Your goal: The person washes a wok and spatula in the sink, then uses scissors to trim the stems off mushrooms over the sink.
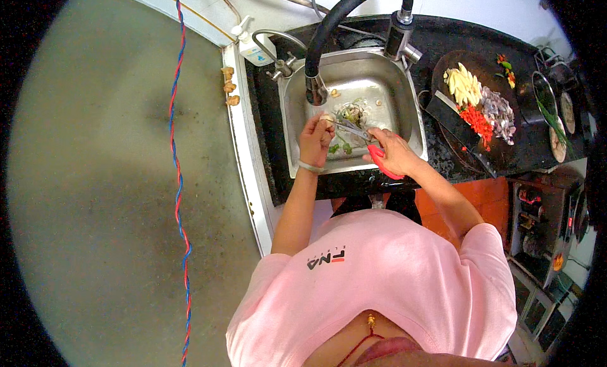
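L hand [317,140] pinches small pale piece [327,119]; R hand [394,153] holds red-handled scissors [379,159], tips nr it, over sink [395,104] w/ green scraps [346,148].

Pale pink top [398,259], lower middle of frame, soft creases, rounded neckline. Short loose sleeves [495,256], same pink. Across chest, dark blocky print [326,259] with small orange-red patch, line of tiny lettering alongside. Red cord necklace [360,343] near lower edge of frame, gold-coloured pendant [371,320]. Pale band [310,167] round wrist of left hand [316,139], near centre of frame.
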